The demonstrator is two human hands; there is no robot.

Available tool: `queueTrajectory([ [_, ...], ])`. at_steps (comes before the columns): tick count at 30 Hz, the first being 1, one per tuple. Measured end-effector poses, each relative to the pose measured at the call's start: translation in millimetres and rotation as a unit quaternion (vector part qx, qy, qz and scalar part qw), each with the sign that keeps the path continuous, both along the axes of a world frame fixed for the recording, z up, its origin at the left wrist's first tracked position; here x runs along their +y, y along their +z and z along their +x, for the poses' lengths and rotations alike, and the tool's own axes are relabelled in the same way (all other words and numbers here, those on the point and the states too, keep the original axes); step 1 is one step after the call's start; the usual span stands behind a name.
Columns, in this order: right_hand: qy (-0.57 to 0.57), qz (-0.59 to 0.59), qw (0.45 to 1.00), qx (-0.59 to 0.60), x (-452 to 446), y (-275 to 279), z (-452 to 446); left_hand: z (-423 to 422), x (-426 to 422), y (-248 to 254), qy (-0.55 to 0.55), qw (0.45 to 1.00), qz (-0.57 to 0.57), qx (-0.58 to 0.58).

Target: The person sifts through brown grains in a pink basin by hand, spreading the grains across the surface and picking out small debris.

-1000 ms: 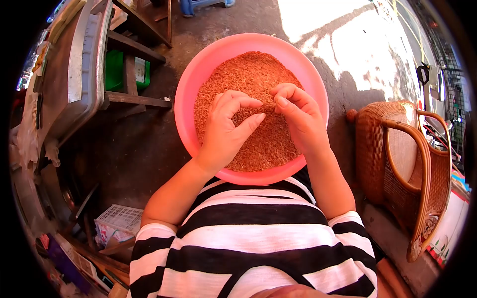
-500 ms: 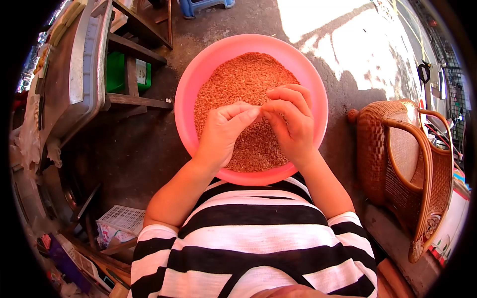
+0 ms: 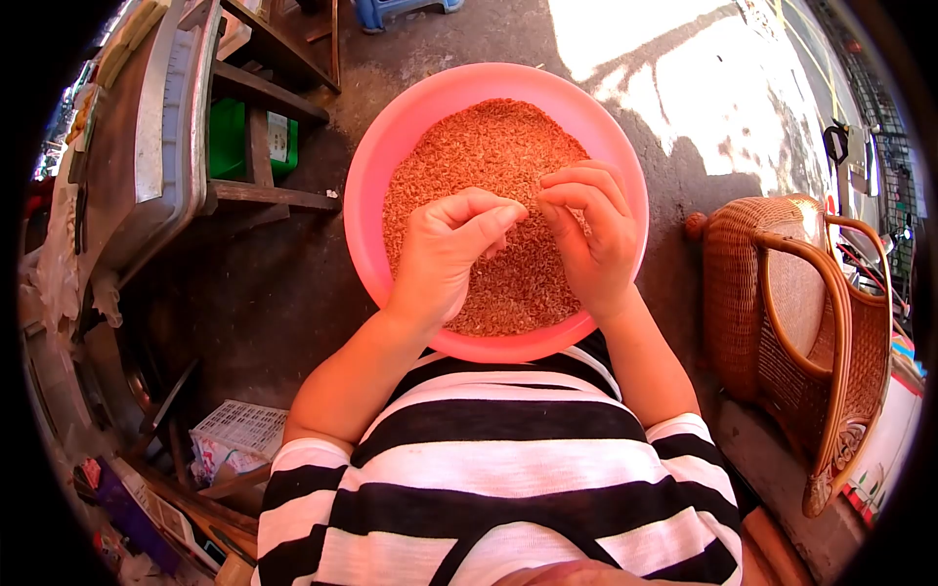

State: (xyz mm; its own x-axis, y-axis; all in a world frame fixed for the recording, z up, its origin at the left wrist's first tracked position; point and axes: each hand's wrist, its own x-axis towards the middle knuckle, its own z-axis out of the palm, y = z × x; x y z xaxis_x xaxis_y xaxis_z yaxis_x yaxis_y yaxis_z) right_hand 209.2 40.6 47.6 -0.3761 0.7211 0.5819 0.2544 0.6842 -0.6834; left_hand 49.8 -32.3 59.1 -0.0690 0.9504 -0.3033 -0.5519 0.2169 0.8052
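Observation:
A pink basin point(image 3: 366, 210) rests against my lap, with reddish-brown grain-like bits point(image 3: 498, 137) heaped inside. Both hands hang over the bits. My left hand point(image 3: 445, 254) has thumb and forefinger pinched together near the basin's middle; whatever is between them is too small to name. Just to its right, my right hand point(image 3: 596, 234) also holds thumb and forefinger in a pinch, its other fingers curled loosely. A small gap separates the two sets of fingertips, and I cannot make out anything in the right pinch.
On the right stands a wicker chair point(image 3: 738, 293). A wooden frame point(image 3: 264, 93) with a green container point(image 3: 227, 142) is at the left, a white basket point(image 3: 239, 430) at the lower left. A blue stool point(image 3: 401, 12) shows at the top.
One second ago the left thumb and forefinger were apart; they are now pinched. The fingertips of both hands met half a second ago and have since moved slightly apart.

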Motion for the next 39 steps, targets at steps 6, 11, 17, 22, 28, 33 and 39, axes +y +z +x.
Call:
queueTrajectory([
  [6, -0.049, -0.083, 0.995, -0.037, 11.2, -7.2, 18.7, -10.7, 1.6, -6.8, 0.043, 0.987, 0.034, 0.148],
  [11, -0.084, -0.021, 0.983, -0.164, 10.1, -12.0, 26.3, -25.2, 0.8, -23.9, 0.041, 0.952, 0.025, 0.302],
  [17, 0.034, -0.037, 0.977, -0.209, -2.3, -6.4, 20.7, -29.8, -0.5, -32.1, 0.073, 0.956, 0.015, 0.282],
  [22, 0.034, -0.046, 0.972, -0.229, -2.6, -9.0, 13.0, -30.9, 0.3, -32.2, 0.091, 0.961, 0.027, 0.259],
  [28, 0.033, -0.046, 0.974, -0.22, -2.0, -11.6, 12.6, -33.9, 0.5, -35.7, 0.109, 0.963, 0.035, 0.245],
  [33, 0.003, -0.028, 0.984, -0.177, 1.3, -14.5, 15.9, -36.7, 2.5, -38.1, 0.11, 0.968, 0.035, 0.224],
  [39, -0.023, -0.035, 0.986, -0.161, 4.6, -11.9, 17.3, -37.3, 4.8, -39.7, 0.11, 0.97, 0.033, 0.212],
])
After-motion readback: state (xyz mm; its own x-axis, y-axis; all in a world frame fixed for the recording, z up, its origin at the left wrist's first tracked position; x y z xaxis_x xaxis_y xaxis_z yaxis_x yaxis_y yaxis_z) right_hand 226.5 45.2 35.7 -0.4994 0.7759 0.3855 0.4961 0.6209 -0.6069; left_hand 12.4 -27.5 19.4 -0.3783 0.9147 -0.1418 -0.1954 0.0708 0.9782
